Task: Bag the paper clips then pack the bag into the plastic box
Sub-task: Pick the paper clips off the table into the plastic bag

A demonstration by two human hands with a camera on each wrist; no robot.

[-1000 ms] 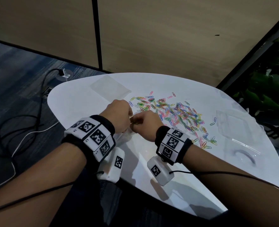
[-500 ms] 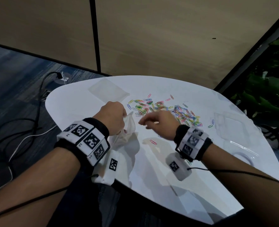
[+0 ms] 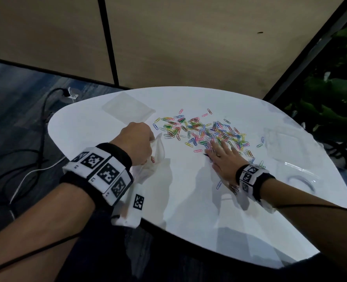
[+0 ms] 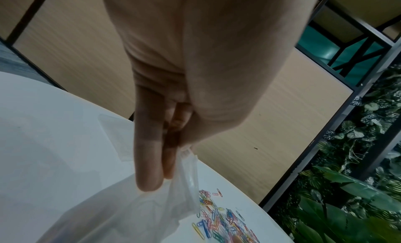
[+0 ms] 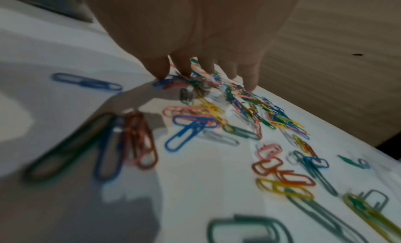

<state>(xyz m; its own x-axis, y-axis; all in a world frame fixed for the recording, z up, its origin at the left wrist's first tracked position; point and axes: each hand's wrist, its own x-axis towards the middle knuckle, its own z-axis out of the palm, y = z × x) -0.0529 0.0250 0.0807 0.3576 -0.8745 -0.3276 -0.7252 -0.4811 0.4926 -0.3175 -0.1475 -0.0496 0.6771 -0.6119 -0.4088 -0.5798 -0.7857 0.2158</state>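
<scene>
Coloured paper clips lie scattered across the middle of the white table. My left hand pinches the rim of a clear plastic bag and holds it up near the table's left side; a red clip shows inside it. The left wrist view shows the bag hanging from the left hand, with the paper clips beyond. My right hand lies flat, fingers spread, on the near edge of the clip pile. Its fingertips touch the paper clips. The clear plastic box sits at the right.
A second flat clear bag lies at the table's far left. A clear lid piece rests near the right edge. Black cables run over the floor at the left. Green plants stand behind the table's right side.
My right hand left the bag's mouth and swung right, flattening onto the clip pile. The left hand keeps its hold on the bag.
</scene>
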